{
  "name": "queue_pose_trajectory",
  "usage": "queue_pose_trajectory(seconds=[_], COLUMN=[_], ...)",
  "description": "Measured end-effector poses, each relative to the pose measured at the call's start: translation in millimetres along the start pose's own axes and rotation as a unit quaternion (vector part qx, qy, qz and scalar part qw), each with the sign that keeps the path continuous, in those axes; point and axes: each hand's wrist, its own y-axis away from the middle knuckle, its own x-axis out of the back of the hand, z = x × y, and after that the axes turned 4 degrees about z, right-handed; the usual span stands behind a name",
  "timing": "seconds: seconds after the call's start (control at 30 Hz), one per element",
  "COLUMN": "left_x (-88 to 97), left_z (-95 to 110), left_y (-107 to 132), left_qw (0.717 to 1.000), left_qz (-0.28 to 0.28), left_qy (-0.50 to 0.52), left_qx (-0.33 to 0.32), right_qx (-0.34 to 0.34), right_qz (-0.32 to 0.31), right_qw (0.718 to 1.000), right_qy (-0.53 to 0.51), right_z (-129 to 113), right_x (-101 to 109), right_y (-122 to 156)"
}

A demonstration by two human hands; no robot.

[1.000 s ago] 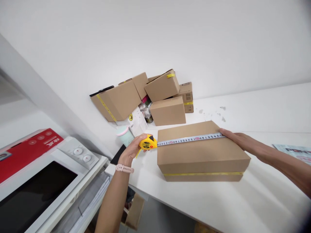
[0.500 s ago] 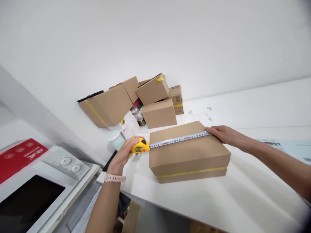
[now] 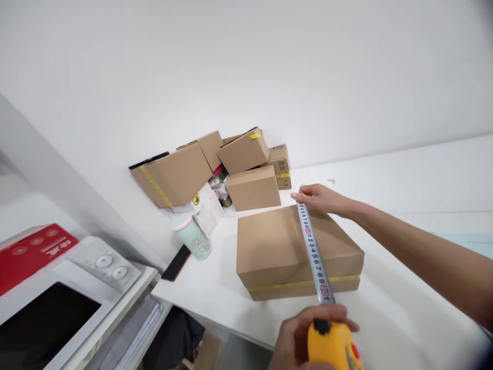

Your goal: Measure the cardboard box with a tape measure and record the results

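Note:
My left hand (image 3: 291, 336) is closed around the yellow case of a tape measure (image 3: 332, 345), low in the view in front of the cardboard box (image 3: 265, 244). From the case the silver blade (image 3: 313, 252) runs away from me, slanting over the box's top and past its front edge. My right hand (image 3: 322, 198) pinches the blade's far end at the back edge of the box. The box lies flat on the white table (image 3: 215, 288), with yellow tape along its front side. Part of its top is hidden by the blade and right forearm.
Several cardboard boxes (image 3: 252, 190) are piled against the wall. A mint-green tumbler (image 3: 194, 239) leans beside a dark flat object (image 3: 176, 263) and a printed white sheet (image 3: 208, 205). To the left stand a microwave (image 3: 50, 324) and a red box (image 3: 34, 246).
My left hand has swung the tape case from the box's left side to its front, turning the blade from lengthwise to front-to-back. My right hand has moved left to the back edge.

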Motion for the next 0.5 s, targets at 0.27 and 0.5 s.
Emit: queue_pose_trajectory(seconds=[0.27,0.5], left_x=[-39.0,-47.2], left_z=[-15,-30], left_y=[-49,-42], left_qw=[0.997,0.995], left_qz=[0.074,0.086], left_qy=[-0.020,-0.008], left_qx=[0.019,0.046], right_qx=[-0.023,-0.020], right_qz=[0.027,-0.027], right_qw=[0.999,0.996], right_qy=[0.006,-0.085], right_z=[32,44], right_x=[-22,-23], right_y=[-34,-29])
